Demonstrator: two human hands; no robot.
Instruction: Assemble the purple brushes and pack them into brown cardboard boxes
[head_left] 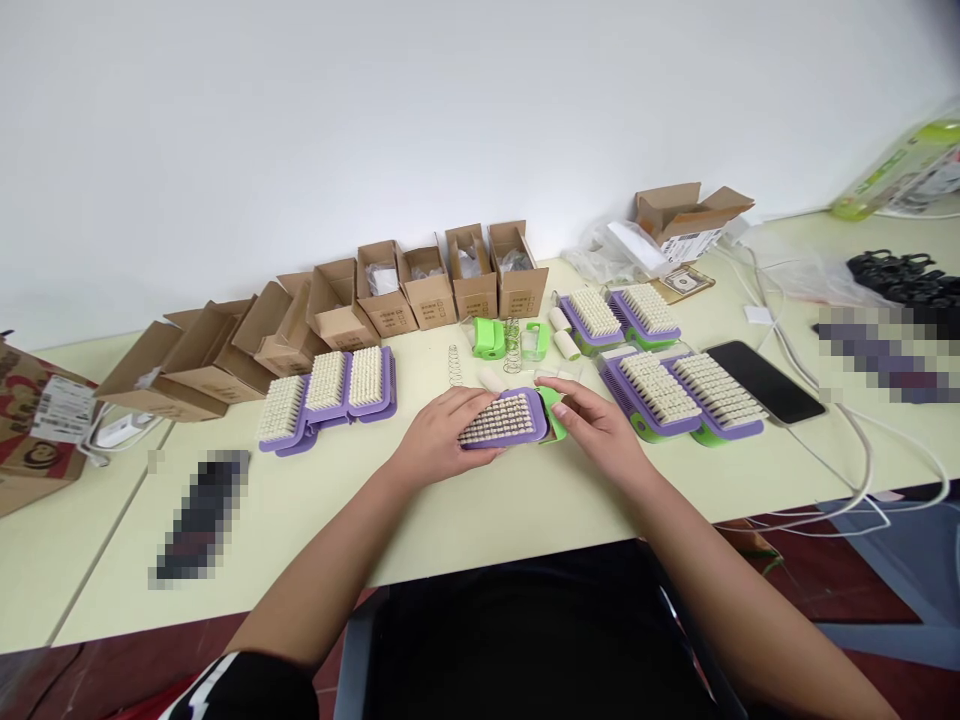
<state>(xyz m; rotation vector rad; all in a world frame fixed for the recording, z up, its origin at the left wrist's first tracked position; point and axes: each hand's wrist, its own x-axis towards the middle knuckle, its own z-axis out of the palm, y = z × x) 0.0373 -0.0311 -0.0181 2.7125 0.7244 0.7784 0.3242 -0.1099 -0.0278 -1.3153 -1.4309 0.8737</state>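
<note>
The left hand [439, 435] curves over one end of a purple-framed bristle brush [501, 420], its fingers lying across the bristles, while the right hand [596, 425], fingers loosely spread, rests on a lime-green plastic part [553, 412] at the brush's other end; neither hand pinches. The brush sits at the middle of a cream table [465, 520], just ahead of the person.

At 12 o'clock, open kraft cartons [472, 270] stand in a row, with print on their sides too small to read. At 9 o'clock, a red-printed cardboard carton [37, 475] carries a white barcode label [64, 408], also illegible. At 1 o'clock, a card showing a dollar-bill picture [684, 280] lies below a carton with a white label [686, 240]. At 3 o'clock, a black smartphone [765, 382] lies beside two more purple brushes [686, 395]. Coil springs [512, 345] stand near 12 o'clock.
</note>
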